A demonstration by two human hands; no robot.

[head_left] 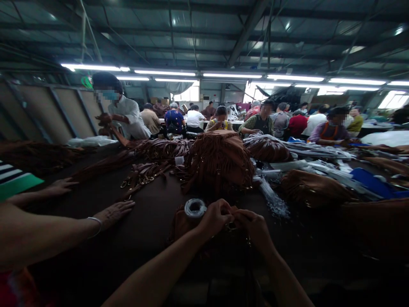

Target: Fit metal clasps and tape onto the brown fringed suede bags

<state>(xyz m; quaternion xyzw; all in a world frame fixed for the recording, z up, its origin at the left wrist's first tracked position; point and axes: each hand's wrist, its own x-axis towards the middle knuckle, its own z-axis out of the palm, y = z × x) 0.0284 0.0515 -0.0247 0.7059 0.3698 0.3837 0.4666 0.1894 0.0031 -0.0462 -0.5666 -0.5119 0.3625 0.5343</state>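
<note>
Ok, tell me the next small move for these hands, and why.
Probably pull the small metal fitting snug against the tan suede fringed bag. The left hand and right hand meet at that fitting, their fingers pinched around it, and the silvery coil sits beside the left hand, out of the way.

fluorescent tube lights (230, 75) under a steel-truss roof (204, 34).
</note>
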